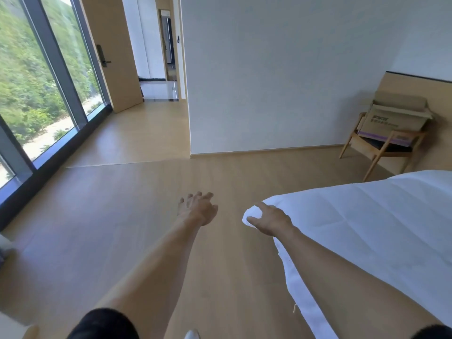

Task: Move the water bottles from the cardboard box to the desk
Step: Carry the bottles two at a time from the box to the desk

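From the head camera I'm looking down across a wooden floor (137, 192), both bare arms stretched out ahead of me. My left hand (197, 208) hangs over the floor, fingers loosely spread and straight, gripping nothing. My right hand (270, 220) sits at the near corner of the bed (367, 216), and the fingers curl round a small white thing (252, 215); it is too blurred for me to say whether that is a bunch of the sheet or something separate. The bed's white cover runs along the right side of my view, its edge just beside my right forearm. Far across the room, well apart from both hands, I see the cardboard box (393, 118), flaps open, resting on the seat of a wooden chair (374, 152) against the wall. I cannot see inside the box from here, so I cannot tell about bottles. To my left there's a tall window (36, 94) with green slope outside, and beyond it an open wooden door (107, 52) leading into a hallway.
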Motion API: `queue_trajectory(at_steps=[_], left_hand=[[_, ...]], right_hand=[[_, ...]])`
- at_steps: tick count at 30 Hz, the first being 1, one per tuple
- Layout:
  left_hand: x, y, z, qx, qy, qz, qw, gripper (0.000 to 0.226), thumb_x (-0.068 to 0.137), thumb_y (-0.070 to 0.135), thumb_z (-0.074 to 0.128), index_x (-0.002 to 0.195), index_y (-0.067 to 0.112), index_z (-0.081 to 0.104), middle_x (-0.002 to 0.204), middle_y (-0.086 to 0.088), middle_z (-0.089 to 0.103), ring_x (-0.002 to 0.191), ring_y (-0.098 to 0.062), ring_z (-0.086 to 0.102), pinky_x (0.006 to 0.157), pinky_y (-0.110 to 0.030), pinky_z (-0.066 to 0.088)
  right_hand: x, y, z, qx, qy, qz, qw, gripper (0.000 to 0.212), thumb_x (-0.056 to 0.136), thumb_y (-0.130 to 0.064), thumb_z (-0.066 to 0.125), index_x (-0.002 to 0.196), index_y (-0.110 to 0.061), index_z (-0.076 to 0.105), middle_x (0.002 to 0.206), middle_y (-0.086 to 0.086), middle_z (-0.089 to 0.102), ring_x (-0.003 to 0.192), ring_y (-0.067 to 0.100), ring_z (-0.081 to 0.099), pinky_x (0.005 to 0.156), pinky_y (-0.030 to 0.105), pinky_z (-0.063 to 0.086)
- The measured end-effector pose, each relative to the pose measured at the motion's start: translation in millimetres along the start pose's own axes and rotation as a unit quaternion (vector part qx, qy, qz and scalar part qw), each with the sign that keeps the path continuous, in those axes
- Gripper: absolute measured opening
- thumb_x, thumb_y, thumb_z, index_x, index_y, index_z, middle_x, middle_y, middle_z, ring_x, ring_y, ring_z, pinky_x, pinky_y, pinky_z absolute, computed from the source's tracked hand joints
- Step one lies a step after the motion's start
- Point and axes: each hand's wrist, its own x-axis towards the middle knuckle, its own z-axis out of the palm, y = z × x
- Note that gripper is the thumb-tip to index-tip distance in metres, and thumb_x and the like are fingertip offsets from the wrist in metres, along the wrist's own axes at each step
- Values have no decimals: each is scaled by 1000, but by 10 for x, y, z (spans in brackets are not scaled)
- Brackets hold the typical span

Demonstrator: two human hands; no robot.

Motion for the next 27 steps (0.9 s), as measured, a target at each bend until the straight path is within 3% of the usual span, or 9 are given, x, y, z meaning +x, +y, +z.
queue_trajectory(at_steps=[6,13,27], left_hand=[[1394,-180,-240,-8,-12,35,999,52,101,48,38,152,36,37,154,1,42,143,-25,35,117,-45,24],[2857,-375,-526,8,-24,49,998,51,100,47,40,150,37,40,152,-1,44,140,-26,38,114,-45,26],[5267,-91,-773,53,-20,97,994,54,101,48,37,153,35,36,154,-2,42,141,-26,37,115,-43,26]], right_hand=[[1188,-277,-279,2,9,50,999,68,95,-58,49,156,-33,30,155,-4,44,142,23,40,110,38,38],[2354,-640,-567,-8,25,73,997,70,93,-58,49,156,-34,29,154,0,46,138,28,43,106,38,40],[4808,-655,-906,17,18,109,994,71,92,-61,50,155,-34,30,156,0,43,141,27,42,109,39,37]])
